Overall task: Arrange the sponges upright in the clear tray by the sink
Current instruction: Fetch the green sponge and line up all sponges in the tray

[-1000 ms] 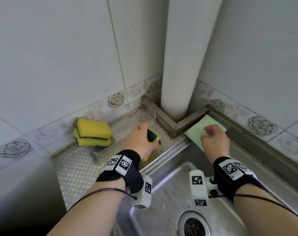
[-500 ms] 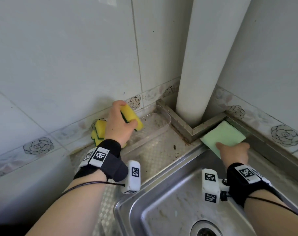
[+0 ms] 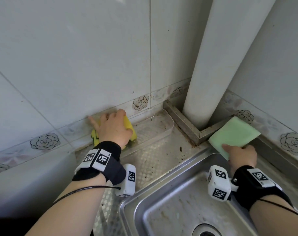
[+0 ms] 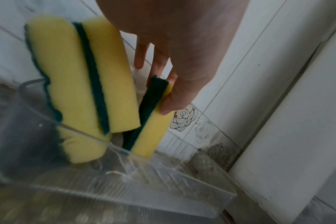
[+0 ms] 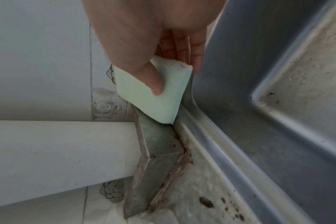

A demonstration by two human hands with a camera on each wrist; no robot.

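While two yellow sponges (image 4: 82,84) stand upright at the tray's (image 4: 163,192) end, the left hand (image 3: 114,129) has a pinch grip on a third sponge (image 4: 152,121) just beside them. Right hand (image 3: 241,155) pinches the green sponge (image 3: 233,135) by the sink (image 3: 178,201).

Right hand (image 5: 144,37) pinches pale green sponge (image 5: 153,94) — apparently tilted.

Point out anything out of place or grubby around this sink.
The pale green sponge, pinched by the right hand, lies propped on the metal ledge, outside the clear plastic tray. Dark specks and brown grime dirty the steel counter near the ledge.
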